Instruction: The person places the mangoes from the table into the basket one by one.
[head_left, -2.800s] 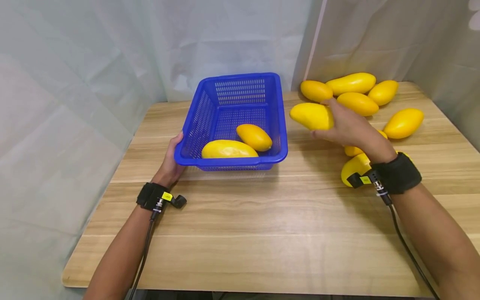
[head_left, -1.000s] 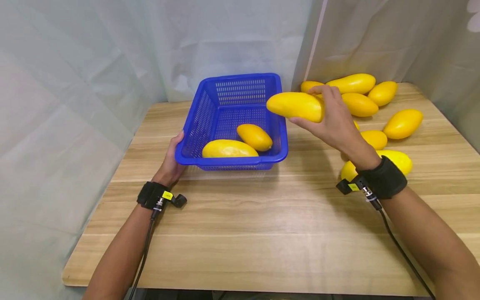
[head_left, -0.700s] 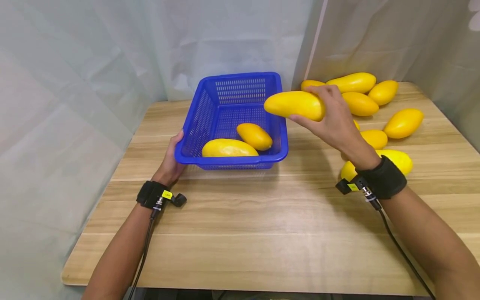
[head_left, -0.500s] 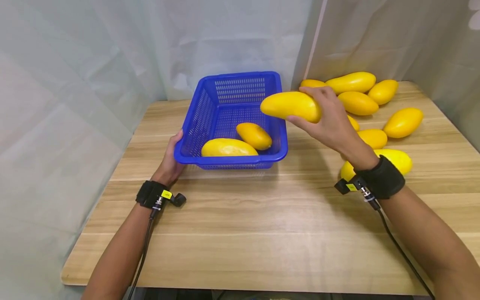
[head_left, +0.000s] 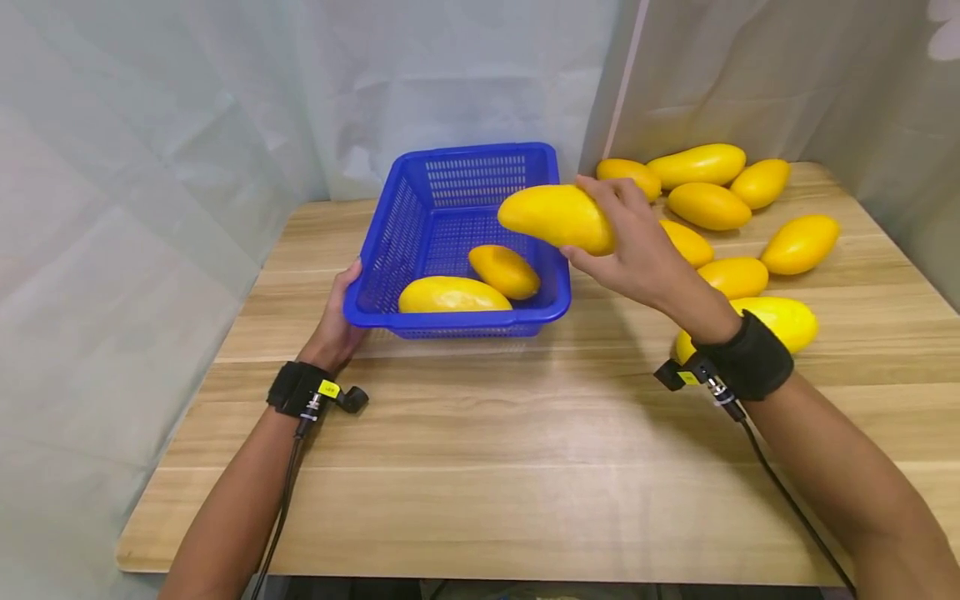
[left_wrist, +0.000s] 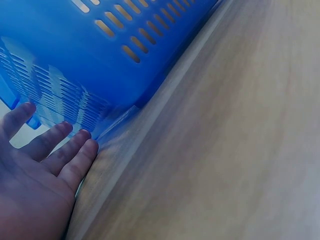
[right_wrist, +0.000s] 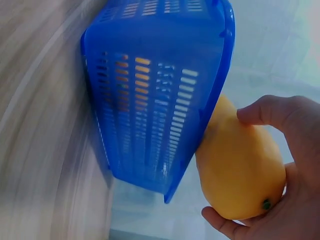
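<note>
A blue slotted basket (head_left: pixel 391 242) stands on the wooden table (head_left: pixel 525 433) and holds two yellow mangoes, a long one (head_left: pixel 452 296) at the front and a shorter one (head_left: pixel 504 271) behind it. My right hand (head_left: pixel 626 242) grips a third mango (head_left: pixel 553 218) in the air over the basket's right rim. The right wrist view shows that mango (right_wrist: pixel 240 175) just outside the basket wall (right_wrist: pixel 160 90), with my thumb and fingers (right_wrist: pixel 280 115) curled round it. My left hand (head_left: pixel 337 321) rests against the basket's front left corner, its fingers (left_wrist: pixel 65 150) straight along the wall (left_wrist: pixel 75 65).
Several loose mangoes (head_left: pixel 708 205) lie on the table's right rear, the nearest (head_left: pixel 780 321) just behind my right wrist. Pale curtains hang close behind and to the left. Bare wood (left_wrist: pixel 225 150) stretches in front of the basket.
My right hand lifted a mango from the pile and carried it left, from beside the basket to over its right rim. The left hand and basket stayed put.
</note>
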